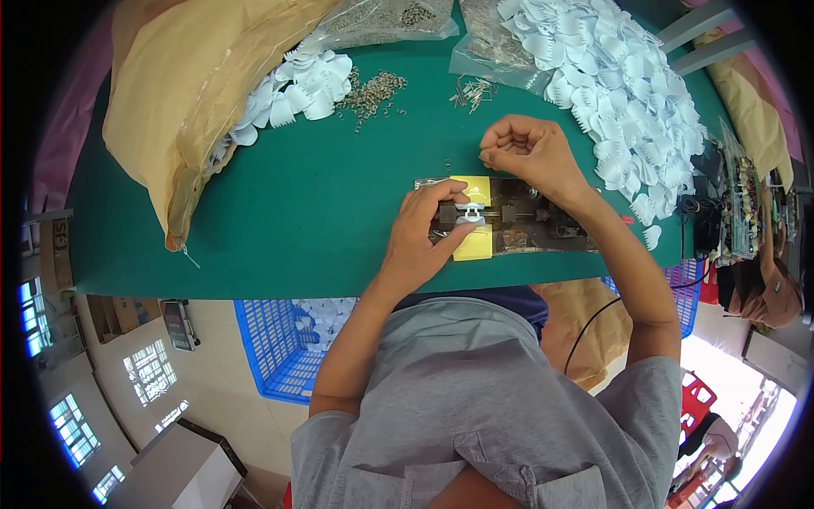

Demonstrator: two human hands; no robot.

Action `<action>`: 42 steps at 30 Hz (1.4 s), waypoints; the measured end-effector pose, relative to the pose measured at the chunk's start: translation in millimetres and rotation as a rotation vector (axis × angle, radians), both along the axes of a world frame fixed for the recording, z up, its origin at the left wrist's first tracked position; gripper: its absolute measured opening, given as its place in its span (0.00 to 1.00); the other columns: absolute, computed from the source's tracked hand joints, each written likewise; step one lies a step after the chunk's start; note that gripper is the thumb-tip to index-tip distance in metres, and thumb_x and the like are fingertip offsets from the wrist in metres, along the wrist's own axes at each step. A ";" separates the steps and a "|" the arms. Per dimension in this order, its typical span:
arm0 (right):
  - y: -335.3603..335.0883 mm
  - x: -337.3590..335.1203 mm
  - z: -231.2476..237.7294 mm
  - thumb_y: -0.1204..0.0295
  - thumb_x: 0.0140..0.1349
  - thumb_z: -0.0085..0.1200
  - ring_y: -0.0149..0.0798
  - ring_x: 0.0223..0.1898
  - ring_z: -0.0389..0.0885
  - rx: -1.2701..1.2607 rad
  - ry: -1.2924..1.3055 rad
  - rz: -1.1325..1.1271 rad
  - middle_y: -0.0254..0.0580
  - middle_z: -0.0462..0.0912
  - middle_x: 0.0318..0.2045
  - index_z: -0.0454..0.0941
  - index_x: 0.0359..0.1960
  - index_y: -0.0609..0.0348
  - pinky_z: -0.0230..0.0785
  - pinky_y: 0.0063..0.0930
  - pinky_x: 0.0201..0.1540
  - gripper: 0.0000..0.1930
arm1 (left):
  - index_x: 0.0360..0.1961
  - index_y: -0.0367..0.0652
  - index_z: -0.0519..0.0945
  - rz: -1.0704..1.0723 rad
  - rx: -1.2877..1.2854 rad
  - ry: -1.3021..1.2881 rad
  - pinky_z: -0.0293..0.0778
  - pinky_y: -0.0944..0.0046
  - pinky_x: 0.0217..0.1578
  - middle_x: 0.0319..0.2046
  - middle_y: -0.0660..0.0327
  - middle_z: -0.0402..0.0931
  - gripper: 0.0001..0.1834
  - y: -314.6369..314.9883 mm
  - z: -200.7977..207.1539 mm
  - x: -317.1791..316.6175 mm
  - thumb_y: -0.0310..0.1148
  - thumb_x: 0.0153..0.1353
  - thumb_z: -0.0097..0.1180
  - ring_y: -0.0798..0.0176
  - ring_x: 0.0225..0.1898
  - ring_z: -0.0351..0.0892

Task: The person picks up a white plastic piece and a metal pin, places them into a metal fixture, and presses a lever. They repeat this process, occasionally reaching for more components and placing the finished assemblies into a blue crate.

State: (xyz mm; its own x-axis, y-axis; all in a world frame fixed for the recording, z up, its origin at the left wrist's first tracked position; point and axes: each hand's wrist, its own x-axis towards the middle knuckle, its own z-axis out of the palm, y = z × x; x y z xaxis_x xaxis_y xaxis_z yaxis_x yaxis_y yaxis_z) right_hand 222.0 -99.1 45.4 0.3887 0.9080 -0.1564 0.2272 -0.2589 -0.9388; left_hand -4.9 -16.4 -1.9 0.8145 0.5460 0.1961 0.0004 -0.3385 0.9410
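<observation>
Between fingertips (459, 186) of left hand (415, 237); white piece (471, 215)

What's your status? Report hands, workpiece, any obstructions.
Left hand holding white plastic piece at dark fixture. Right hand raised, closed, contents unclear. Tiny metal parts just beyond fixture, not blocking.

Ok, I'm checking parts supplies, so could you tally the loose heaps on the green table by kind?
Toothed white plastic pieces: 2 heaps
Small ring-like metal pieces: 1 heap
Thin metal pins: 1 heap
Total: 4 heaps
</observation>
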 end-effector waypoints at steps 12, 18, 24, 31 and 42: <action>-30.7 -52.1 39.7 0.76 0.68 0.64 0.27 0.38 0.81 -0.060 -0.084 0.118 0.35 0.86 0.36 0.85 0.43 0.65 0.74 0.25 0.43 0.06 | 0.48 0.42 0.83 0.003 0.137 -0.026 0.74 0.56 0.56 0.49 0.59 0.83 0.19 6.3 -5.8 2.2 0.28 0.56 0.75 0.52 0.54 0.80; -28.9 -53.9 37.4 0.75 0.68 0.59 0.45 0.39 0.80 0.025 -0.434 0.224 0.45 0.82 0.35 0.83 0.41 0.63 0.73 0.39 0.42 0.05 | 0.48 0.43 0.82 0.010 0.116 -0.035 0.73 0.54 0.56 0.49 0.59 0.82 0.19 4.6 -7.0 2.6 0.30 0.56 0.75 0.50 0.54 0.79; -27.0 -56.7 35.3 0.73 0.68 0.58 0.52 0.39 0.80 0.053 -0.566 0.256 0.47 0.82 0.33 0.83 0.40 0.63 0.73 0.45 0.44 0.06 | 0.48 0.43 0.82 0.006 0.120 -0.034 0.74 0.53 0.56 0.49 0.58 0.82 0.20 5.1 -6.6 2.4 0.30 0.56 0.75 0.49 0.54 0.79; -31.4 -61.9 30.7 0.74 0.64 0.63 0.46 0.38 0.80 0.083 -0.535 0.164 0.40 0.82 0.30 0.84 0.39 0.58 0.72 0.41 0.42 0.04 | 0.48 0.43 0.82 -0.011 0.098 -0.030 0.73 0.53 0.57 0.50 0.57 0.82 0.19 5.4 -7.9 1.7 0.29 0.56 0.74 0.48 0.55 0.79; -18.7 -45.9 31.1 0.76 0.58 0.69 0.27 0.28 0.76 -0.121 -0.152 0.104 0.31 0.81 0.24 0.79 0.45 0.59 0.69 0.27 0.33 0.15 | 0.47 0.43 0.83 0.000 0.100 -0.013 0.74 0.57 0.57 0.48 0.60 0.83 0.18 6.4 -3.4 4.0 0.25 0.55 0.74 0.55 0.54 0.80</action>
State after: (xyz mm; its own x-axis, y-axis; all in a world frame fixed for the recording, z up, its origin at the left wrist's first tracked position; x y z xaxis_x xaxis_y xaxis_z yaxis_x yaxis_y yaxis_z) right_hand 176.0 -117.8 76.5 0.3209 0.9227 -0.2137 0.3950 -0.3355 -0.8552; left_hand -0.9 -10.0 -5.3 0.8115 0.5233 0.2600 -0.0111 -0.4311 0.9023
